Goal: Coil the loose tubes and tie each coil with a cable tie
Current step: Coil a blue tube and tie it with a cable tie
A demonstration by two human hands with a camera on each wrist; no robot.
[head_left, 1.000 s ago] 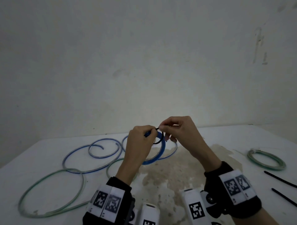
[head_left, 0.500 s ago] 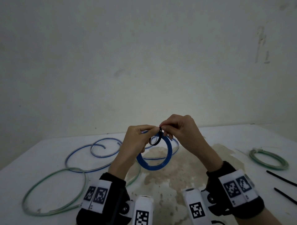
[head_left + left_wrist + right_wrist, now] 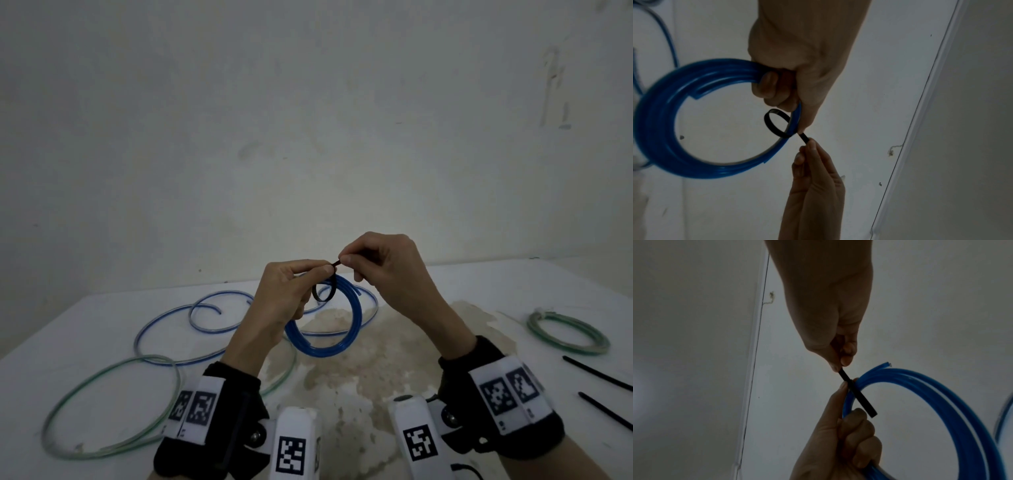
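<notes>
Fingertips (image 3: 346,259) of right hand (image 3: 387,270) pinching the tail of the black cable tie (image 3: 323,293), left hand (image 3: 291,294) curled round the blue coil (image 3: 329,322) held up over the table (image 3: 102,325) from the head view. Tied green coil (image 3: 567,330) lying far right, two spare ties (image 3: 597,371) beside it, loose tubes (image 3: 164,329) sprawled left. Left wrist view: tie loop (image 3: 775,124) slack around the strands, tail running straight toward the right hand, so probably just pulling away along that line. Right wrist view: same pinch, tail (image 3: 857,395) crossing the coil. No containers anywhere.
</notes>
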